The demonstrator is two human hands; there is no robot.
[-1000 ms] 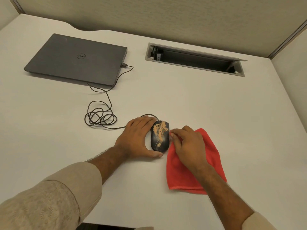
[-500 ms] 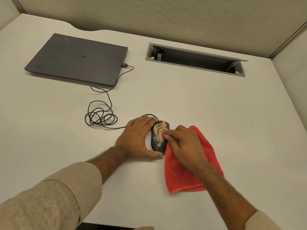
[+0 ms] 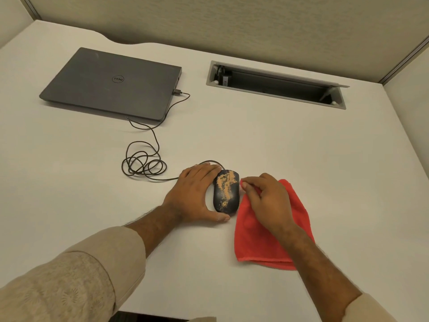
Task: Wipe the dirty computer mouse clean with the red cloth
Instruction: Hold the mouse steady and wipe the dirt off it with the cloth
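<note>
**Dusty mouse braced, cloth pinched beside it**

We see a black wired computer mouse (image 3: 226, 191), its top speckled with tan-orange dust, lying on the white desk surface (image 3: 301, 147) near the front centre. Our left hand (image 3: 194, 195) cups its left side: the fingers curve round the far end and the thumb lies along the near end, so the hand is half closed about the mouse and steadies it against the desk.

Just to the right of the mouse lies the red terry cloth (image 3: 262, 238), spread mostly flat on the desk. Our right hand (image 3: 269, 201) rests on top of it, fingers curled, with the thumb and forefinger pinching the cloth's far left corner just beside the mouse's right edge. We cannot tell whether cloth and mouse touch.

The mouse's thin dark cable (image 3: 144, 167) runs leftward into a loose coil, then up to a plug in the side of a closed grey laptop (image 3: 111, 83) at the far left. A long grey cable hatch (image 3: 276, 86) stands open in the desk at the far right.
</note>
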